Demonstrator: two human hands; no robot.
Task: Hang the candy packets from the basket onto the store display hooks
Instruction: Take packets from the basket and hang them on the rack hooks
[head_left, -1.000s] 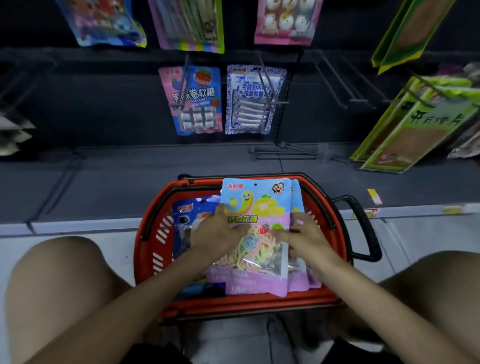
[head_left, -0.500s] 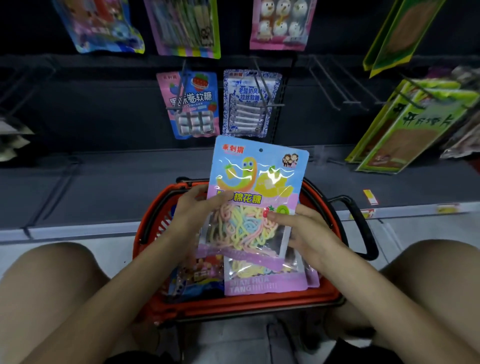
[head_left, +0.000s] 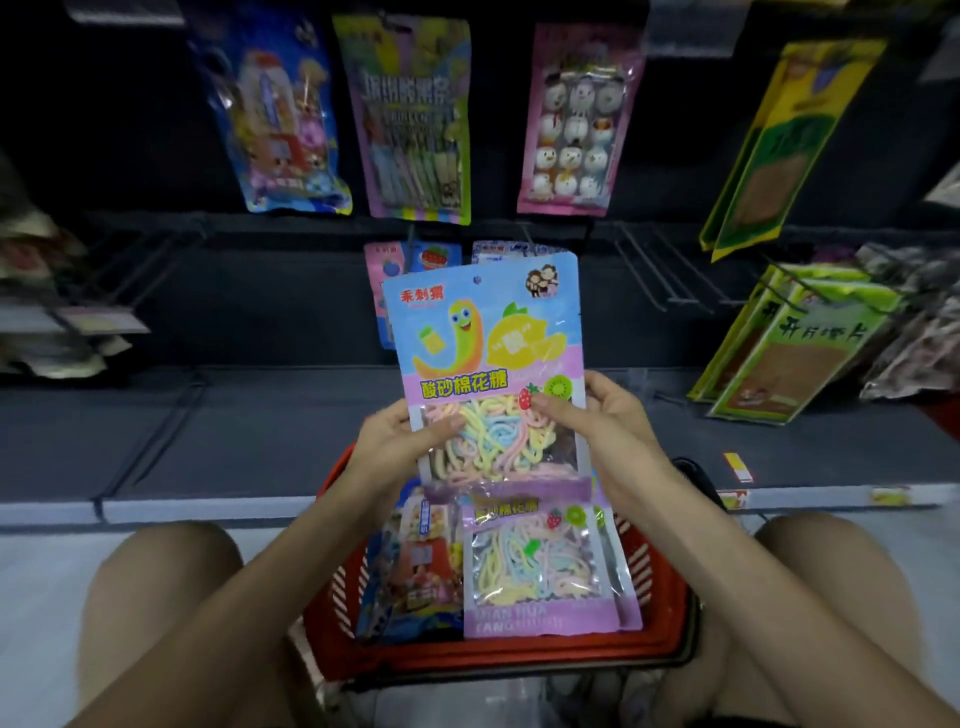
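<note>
Candy packet (head_left: 483, 338) higher above basket (head_left: 519, 657)

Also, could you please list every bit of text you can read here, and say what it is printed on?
"乖刺猬": red, top left of the raised packet.
"酸砂棉花糖": yellow, on its purple band.
"酸": on its lemon.
"MIAN HUA TANG": foot of the loose packet in the basket.
Too blurred to read: the green packets at right, the upper hanging packets, the shelf tags.

a shop aisle, hanging candy packets (head_left: 418, 119) on display hooks (head_left: 660, 275), red shopping basket (head_left: 660, 587), shelf price tags (head_left: 737, 465)
</note>
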